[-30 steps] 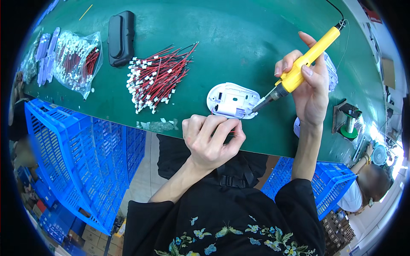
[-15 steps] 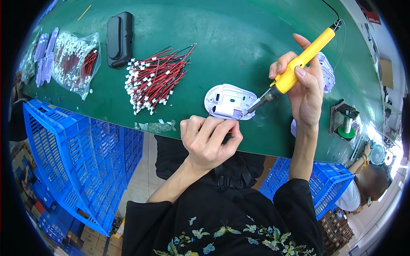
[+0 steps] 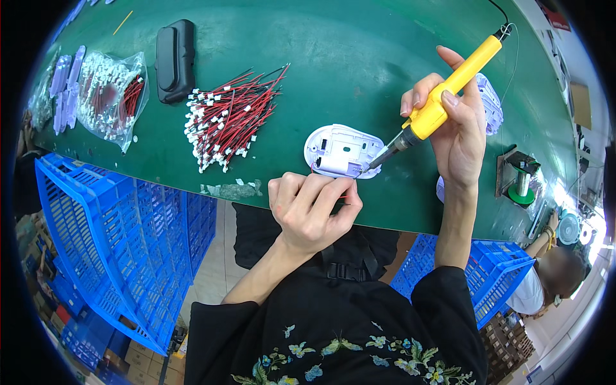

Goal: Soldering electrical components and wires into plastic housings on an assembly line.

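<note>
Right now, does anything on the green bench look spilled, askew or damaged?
Nothing looks damaged. The right hand holds the yellow-handled soldering iron with its tip at the white oval plastic shell; the left hand rests at the bench edge. The red wire leads with white connectors lie in a loose fanned heap, untidy but not spilled.

Matt green mat (image 3: 333,58) over the bench; smooth white plastic shell (image 3: 343,151); glossy yellow plastic handle and dull metal tip on the soldering iron (image 3: 443,102); red plastic-coated wires (image 3: 231,119); crinkled clear plastic bag (image 3: 106,96); matt black plastic case (image 3: 174,59); blue plastic crate (image 3: 109,244).
</note>
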